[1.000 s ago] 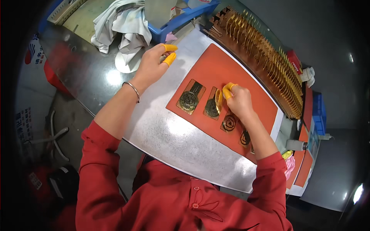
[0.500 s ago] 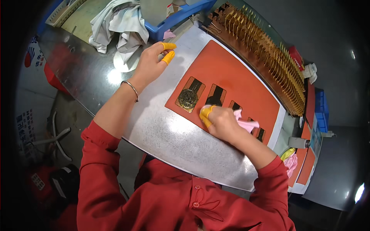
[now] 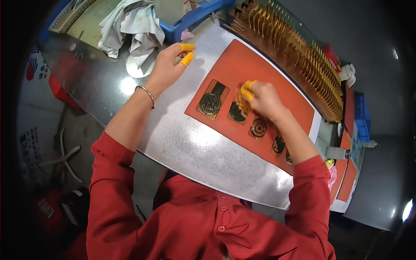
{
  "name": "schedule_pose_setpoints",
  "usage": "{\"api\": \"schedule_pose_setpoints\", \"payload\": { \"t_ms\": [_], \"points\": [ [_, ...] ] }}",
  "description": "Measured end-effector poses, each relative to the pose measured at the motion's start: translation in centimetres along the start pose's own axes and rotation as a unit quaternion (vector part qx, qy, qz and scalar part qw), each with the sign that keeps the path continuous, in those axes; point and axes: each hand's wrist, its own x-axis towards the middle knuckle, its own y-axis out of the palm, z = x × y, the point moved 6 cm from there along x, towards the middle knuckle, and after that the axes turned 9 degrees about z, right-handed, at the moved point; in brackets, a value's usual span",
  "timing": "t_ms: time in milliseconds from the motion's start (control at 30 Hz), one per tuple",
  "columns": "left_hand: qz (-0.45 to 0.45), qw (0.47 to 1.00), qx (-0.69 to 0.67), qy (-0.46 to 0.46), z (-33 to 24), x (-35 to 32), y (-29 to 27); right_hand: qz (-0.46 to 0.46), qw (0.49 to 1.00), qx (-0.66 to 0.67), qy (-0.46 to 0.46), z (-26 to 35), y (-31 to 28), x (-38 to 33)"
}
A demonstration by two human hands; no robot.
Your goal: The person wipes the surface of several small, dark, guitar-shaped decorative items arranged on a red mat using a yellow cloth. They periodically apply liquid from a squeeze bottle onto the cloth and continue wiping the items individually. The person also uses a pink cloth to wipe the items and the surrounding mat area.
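Several black-and-gold rectangular plates with round emblems lie in a row on an orange mat [image 3: 208, 104]. My right hand [image 3: 265, 99], with yellow finger cots, has its fingertips pressed together at the upper part of the second plate [image 3: 237, 113]. What those fingers hold, if anything, is hidden. To its left lies the first plate [image 3: 211, 103], and nearer my right forearm are a smaller third plate [image 3: 258, 128] and a fourth plate [image 3: 278, 144]. My left hand [image 3: 171, 65] hovers by the mat's left side, thumb and forefinger in yellow cots and apart, holding nothing visible.
Along the mat's far right edge runs a brown rack [image 3: 294, 60] with many gold pieces upright in it. White cloth [image 3: 136, 26] is heaped at the back left beside a blue bin [image 3: 182, 27]. A grey bottle [image 3: 337, 153] lies at the right.
My right hand has moved up from the second plate's lower part to its upper part, uncovering the emblems. The pink cloth at that hand is out of sight. My left hand has barely moved.
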Motion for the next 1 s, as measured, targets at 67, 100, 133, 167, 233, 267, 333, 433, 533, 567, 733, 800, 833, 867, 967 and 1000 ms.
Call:
{"api": "schedule_pose_setpoints", "payload": {
  "t_ms": [67,100,133,167,233,267,333,433,533,567,733,800,833,867,967,1000],
  "points": [
    [-0.010,1.000,0.011,0.005,0.1,-0.2,-0.3,0.041,0.998,0.022,0.029,-0.5,-0.4,0.2],
    [-0.016,1.000,0.015,0.009,0.1,-0.4,-0.5,0.051,0.999,-0.001,0.013,0.0,-0.1,-0.6],
    [-0.023,1.000,0.006,0.008,0.0,-0.5,-0.8,0.043,0.997,-0.022,-0.067,1.9,0.1,-1.9],
    [-0.029,0.999,0.015,0.019,0.0,-0.4,-0.9,0.053,0.991,-0.010,-0.124,2.6,1.1,-3.1],
    [-0.039,0.998,0.028,0.039,0.1,-0.4,-0.6,0.079,0.988,0.020,-0.130,4.0,1.5,-5.1],
    [-0.035,0.998,0.021,0.047,0.0,-0.3,-0.4,0.047,0.990,-0.004,-0.136,3.0,1.2,-4.9],
    [-0.019,0.999,0.020,0.038,0.0,0.0,-0.2,0.022,0.999,-0.003,-0.048,0.5,-0.5,-3.0],
    [-0.016,1.000,0.014,0.021,0.0,-0.2,-0.4,0.020,0.994,0.018,-0.108,2.0,0.2,-3.9],
    [-0.038,0.999,0.017,0.025,0.0,-0.4,-0.7,0.085,0.984,0.024,-0.156,4.0,2.3,-5.3],
    [-0.026,0.999,0.019,0.017,-0.1,-0.1,-0.5,0.060,0.990,-0.005,-0.129,3.5,1.9,-4.5],
    [-0.004,1.000,0.016,0.008,0.2,0.0,0.0,-0.005,0.998,-0.031,-0.053,1.3,0.5,0.1],
    [-0.007,0.999,0.034,0.011,0.3,-0.2,-0.5,0.024,0.996,-0.007,-0.082,2.6,1.9,-0.6],
    [-0.015,0.999,0.042,0.009,0.5,-0.5,-0.8,0.045,0.991,0.018,-0.127,4.5,2.6,-1.8],
    [-0.021,0.999,0.026,0.019,0.5,-0.6,-0.9,0.082,0.988,0.015,-0.133,5.4,2.8,-2.6],
    [-0.005,1.000,0.020,0.001,0.2,0.0,-0.4,0.006,0.995,-0.063,-0.076,1.9,1.1,-2.2],
    [0.005,1.000,0.013,-0.007,0.6,0.2,-0.1,0.014,0.998,-0.045,-0.038,-0.1,0.0,-1.6]
  ]
}}
